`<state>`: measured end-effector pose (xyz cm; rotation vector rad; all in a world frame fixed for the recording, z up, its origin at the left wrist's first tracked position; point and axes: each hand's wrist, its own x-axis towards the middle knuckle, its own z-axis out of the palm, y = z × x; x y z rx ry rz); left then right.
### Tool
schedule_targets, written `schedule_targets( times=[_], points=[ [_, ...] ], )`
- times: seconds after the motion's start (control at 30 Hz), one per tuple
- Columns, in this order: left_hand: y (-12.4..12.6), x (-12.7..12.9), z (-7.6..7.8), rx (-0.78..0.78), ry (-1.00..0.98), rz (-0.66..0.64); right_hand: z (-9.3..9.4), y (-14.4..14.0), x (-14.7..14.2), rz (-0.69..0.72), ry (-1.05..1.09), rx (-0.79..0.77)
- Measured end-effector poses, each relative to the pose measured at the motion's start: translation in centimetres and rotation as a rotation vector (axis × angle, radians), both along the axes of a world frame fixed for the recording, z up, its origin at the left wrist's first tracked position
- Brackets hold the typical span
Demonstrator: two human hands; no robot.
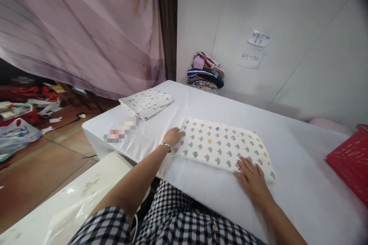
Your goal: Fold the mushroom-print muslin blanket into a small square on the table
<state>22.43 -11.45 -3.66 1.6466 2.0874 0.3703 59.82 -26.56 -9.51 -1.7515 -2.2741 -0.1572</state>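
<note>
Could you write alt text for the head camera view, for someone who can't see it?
Both hands, left hand and right hand, press flat on a folded cream cloth with mushroom print on a white-covered table. A second folded patterned cloth lies farther left.

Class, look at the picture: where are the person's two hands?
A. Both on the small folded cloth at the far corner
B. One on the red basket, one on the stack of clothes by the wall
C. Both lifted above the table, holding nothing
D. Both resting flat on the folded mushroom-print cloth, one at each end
D: the left hand lies on one end of the folded mushroom-print cloth and the right hand on the other.
</note>
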Motion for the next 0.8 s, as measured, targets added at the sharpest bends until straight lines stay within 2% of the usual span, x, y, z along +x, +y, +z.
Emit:
schedule_targets(
  times=[0.1, 0.3, 0.47, 0.6, 0.67, 0.8],
  points=[
    [-1.7, -0.5, -0.2, -0.012, 0.007, -0.012, 0.0, -0.1, 0.8, -0.08, -0.003, -0.003],
    [-3.6, -1.1, -0.4, -0.01, 0.012, 0.056, 0.2, -0.3, 1.5, -0.102, 0.009, -0.048],
    [-3.8, -1.0, 0.1, -0.032, 0.058, 0.034, 0.1, -0.8, 4.4, -0.308, 0.12, -0.054],
    [-2.2, -0.8, 0.7, -0.017, 0.06, 0.001, -0.4, -0.6, 6.2, -0.352, 0.345, -0.047],
    [-0.4, -0.5, 0.9, -0.017, 0.049, -0.003, -0.5, -0.2, 6.5, -0.371, 0.469, -0.055],
    [4.0, 0.5, 1.3, -0.042, 0.007, 0.016, -0.8, 0.9, 6.8, -0.497, 0.633, -0.067]
  ],
)
